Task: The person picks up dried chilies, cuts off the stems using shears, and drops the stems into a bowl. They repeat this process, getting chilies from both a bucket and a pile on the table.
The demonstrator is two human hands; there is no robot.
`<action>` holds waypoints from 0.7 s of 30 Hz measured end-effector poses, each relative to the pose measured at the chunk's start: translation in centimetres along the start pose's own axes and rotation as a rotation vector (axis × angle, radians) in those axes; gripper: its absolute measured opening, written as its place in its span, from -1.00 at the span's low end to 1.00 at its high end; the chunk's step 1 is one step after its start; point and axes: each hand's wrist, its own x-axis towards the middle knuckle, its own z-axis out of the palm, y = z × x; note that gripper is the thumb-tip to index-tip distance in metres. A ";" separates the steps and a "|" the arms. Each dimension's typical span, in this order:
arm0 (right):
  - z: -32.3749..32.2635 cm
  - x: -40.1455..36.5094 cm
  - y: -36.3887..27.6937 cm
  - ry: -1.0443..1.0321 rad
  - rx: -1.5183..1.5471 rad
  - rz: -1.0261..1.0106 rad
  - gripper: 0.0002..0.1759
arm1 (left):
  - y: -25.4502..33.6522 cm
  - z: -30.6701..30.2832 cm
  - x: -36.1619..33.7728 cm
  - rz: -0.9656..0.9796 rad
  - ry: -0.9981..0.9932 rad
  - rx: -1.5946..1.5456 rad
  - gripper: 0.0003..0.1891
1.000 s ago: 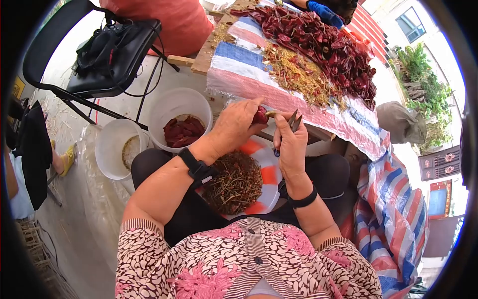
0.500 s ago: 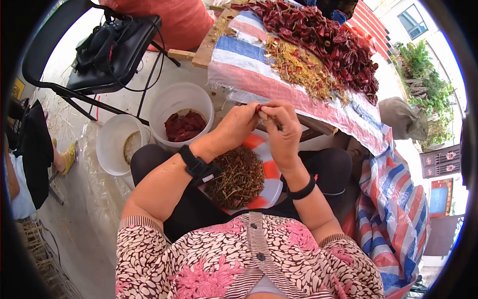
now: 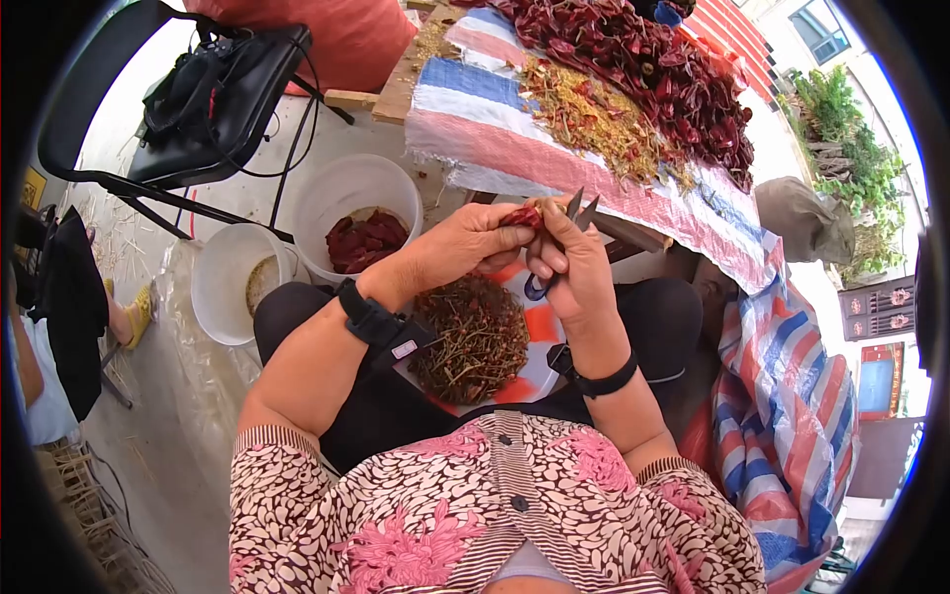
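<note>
My left hand [image 3: 485, 238] is closed around a dried red chili pepper [image 3: 524, 217], which pokes out past the fingertips. Beside it, my right hand [image 3: 572, 265] grips a pair of scissors [image 3: 586, 210]. Their dark blades point up and stand a little apart, and a blue handle loop shows below the fingers. The right fingertips meet the end of the pepper. Beneath both hands, chili stems and bits [image 3: 470, 342] are heaped in a red and white basin [image 3: 539, 371] between the knees.
A white bucket [image 3: 404, 183] with flattened red chili pieces [image 3: 361, 243] stands left, next to a smaller tub [image 3: 223, 287]. Ahead, a striped sheet [image 3: 475, 124] covers a table with dried chilies [image 3: 633, 59] and yellow seeds [image 3: 594, 124]. A black chair [image 3: 188, 148] stands left; another person's foot [image 3: 129, 322] shows farther left.
The scissor blades now stick up from my right hand, and more of the red pepper shows in my left. Both hands have lowered slightly.
</note>
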 end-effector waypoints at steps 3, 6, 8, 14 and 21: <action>-0.6 0.0 0.1 -0.006 0.247 0.152 -0.82 | 0.2 -0.1 -0.2 0.002 0.005 0.054 -0.75; -1.0 0.2 0.5 -0.031 0.455 0.319 -0.79 | 0.1 0.1 -0.6 -0.017 0.055 0.085 -0.77; -1.3 0.3 0.9 -0.055 0.574 0.373 -0.78 | 0.3 0.4 -0.8 -0.031 0.089 0.102 -0.78; -1.9 0.8 1.9 -0.063 0.703 0.368 -0.74 | 0.9 0.2 -1.2 0.064 0.058 0.294 -0.80; -2.7 -1.9 1.9 0.205 -0.527 0.069 -0.78 | -0.7 -4.2 -2.3 -0.023 0.370 1.140 -0.86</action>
